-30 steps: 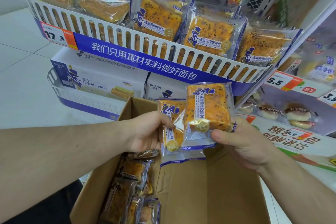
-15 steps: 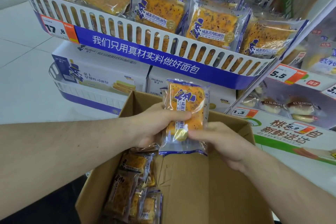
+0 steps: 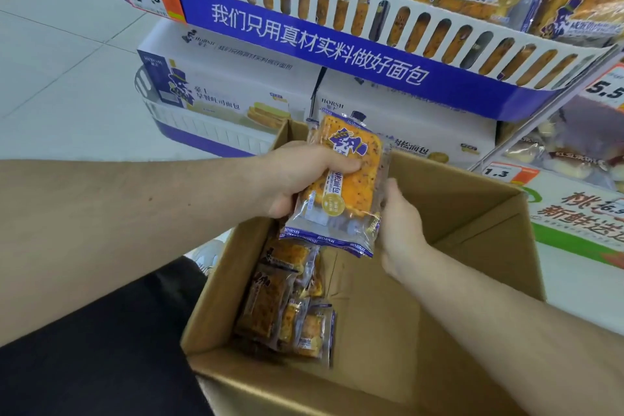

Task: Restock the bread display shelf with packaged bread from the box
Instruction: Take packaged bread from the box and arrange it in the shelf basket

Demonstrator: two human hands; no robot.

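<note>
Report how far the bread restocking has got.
Done: the display shelf already holds packs behind its fence. In hand: the left hand grips stacked bread packs, with the right hand steadying them. Left: more packs remain in the cardboard box.

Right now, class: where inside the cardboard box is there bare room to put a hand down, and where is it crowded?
Bare: the cardboard box floor right of the bread packets, up to its right wall. Crowded: the left wall, where those packets stack, and above, where both hands hold the held packets.
</note>
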